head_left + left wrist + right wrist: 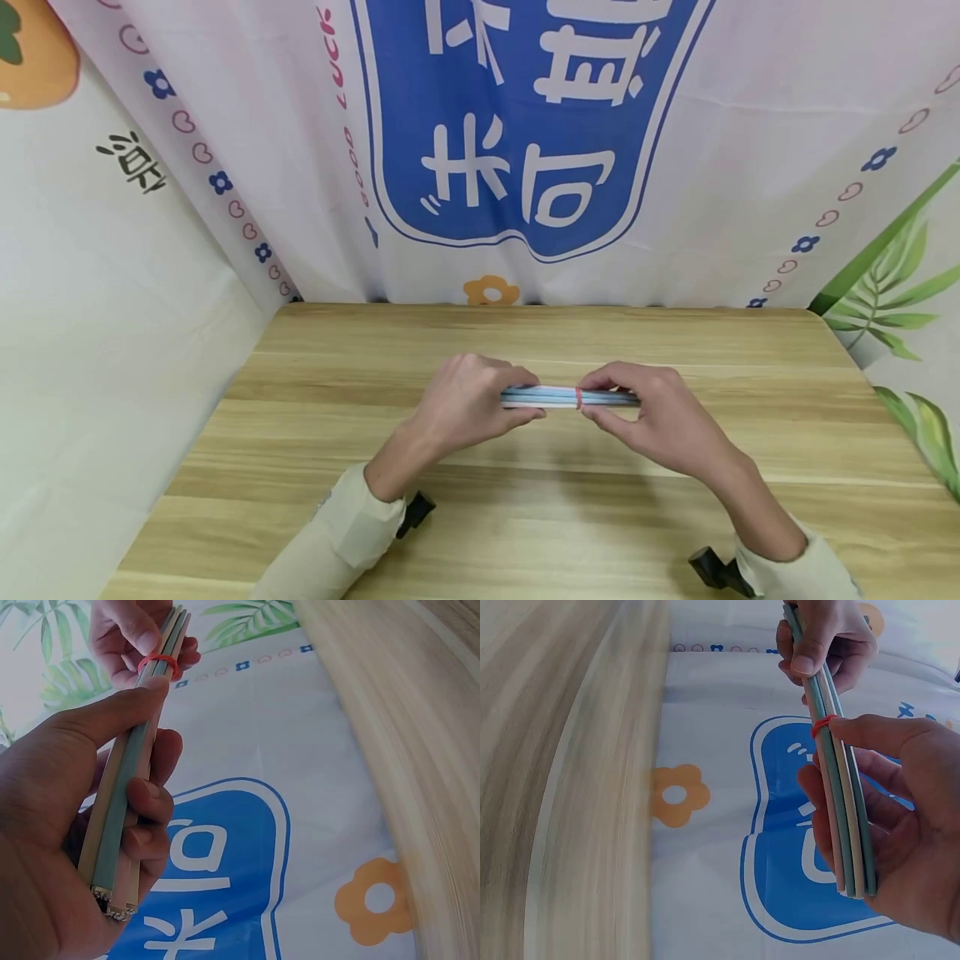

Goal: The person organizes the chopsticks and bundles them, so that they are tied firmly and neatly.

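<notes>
A bundle of slim pastel chopsticks point(551, 395) in blue, pink and cream lies level between the two hands, above the table. My left hand point(467, 402) grips its left part, with the thumb along one side and fingers curled round the other. Near the right end, my right hand point(663, 417) pinches the bundle between thumb and fingers. A red rubber band point(821, 725) circles the chopsticks, and the right thumb touches it in the right wrist view. Square-cut ends point(114, 904) show by the left palm in the left wrist view.
Beneath the hands is a wood-grain table point(300, 467). Behind it hangs a white cloth point(742, 167) with a blue printed panel. A black wrist mount point(415, 514) sits by the left sleeve, another black mount point(718, 571) by the right.
</notes>
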The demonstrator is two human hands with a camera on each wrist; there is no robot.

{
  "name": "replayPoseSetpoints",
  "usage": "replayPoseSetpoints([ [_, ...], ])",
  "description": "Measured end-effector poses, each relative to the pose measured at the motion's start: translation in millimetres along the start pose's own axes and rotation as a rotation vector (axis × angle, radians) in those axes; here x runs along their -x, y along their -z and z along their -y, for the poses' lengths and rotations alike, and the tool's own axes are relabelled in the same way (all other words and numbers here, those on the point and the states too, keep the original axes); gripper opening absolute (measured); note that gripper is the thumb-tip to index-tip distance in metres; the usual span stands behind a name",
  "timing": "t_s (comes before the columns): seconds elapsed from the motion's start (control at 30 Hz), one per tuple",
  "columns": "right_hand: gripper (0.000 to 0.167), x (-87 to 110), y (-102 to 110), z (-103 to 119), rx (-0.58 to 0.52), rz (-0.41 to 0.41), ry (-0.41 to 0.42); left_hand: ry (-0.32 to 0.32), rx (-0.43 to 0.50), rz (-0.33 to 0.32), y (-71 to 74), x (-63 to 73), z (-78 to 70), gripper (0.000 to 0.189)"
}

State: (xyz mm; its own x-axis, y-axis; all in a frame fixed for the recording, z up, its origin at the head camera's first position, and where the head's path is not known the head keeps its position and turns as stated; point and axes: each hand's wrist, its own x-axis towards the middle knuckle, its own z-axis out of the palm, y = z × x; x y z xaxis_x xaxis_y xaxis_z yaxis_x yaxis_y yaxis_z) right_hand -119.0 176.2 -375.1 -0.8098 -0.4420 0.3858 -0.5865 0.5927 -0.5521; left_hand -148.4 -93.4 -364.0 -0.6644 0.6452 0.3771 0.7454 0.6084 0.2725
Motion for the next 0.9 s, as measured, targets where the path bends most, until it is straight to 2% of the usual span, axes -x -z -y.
replayPoseSetpoints([
  [0.13, 0.021, -1.1, -4, -2, -0.021, -0.022, 0.011, 0.003, 0.002, -0.007, 1.2, 0.8, 0.7, 0.027],
  [0.4, 0.023, -1.1, -12, -2, -0.059, -0.115, 0.065, 0.005, -0.013, -0.015, 1.1, 1.4, 0.9, 0.027],
  [0.77, 0.025, 0.5, -14, -1, -0.095, -0.140, 0.063, -0.009, -0.019, -0.022, 0.7, 1.4, 0.2, 0.027],
  [0.9, 0.026, 0.4, -18, -1, -0.049, -0.166, 0.077, -0.021, -0.031, -0.024, -0.5, 1.5, -0.4, 0.027],
])
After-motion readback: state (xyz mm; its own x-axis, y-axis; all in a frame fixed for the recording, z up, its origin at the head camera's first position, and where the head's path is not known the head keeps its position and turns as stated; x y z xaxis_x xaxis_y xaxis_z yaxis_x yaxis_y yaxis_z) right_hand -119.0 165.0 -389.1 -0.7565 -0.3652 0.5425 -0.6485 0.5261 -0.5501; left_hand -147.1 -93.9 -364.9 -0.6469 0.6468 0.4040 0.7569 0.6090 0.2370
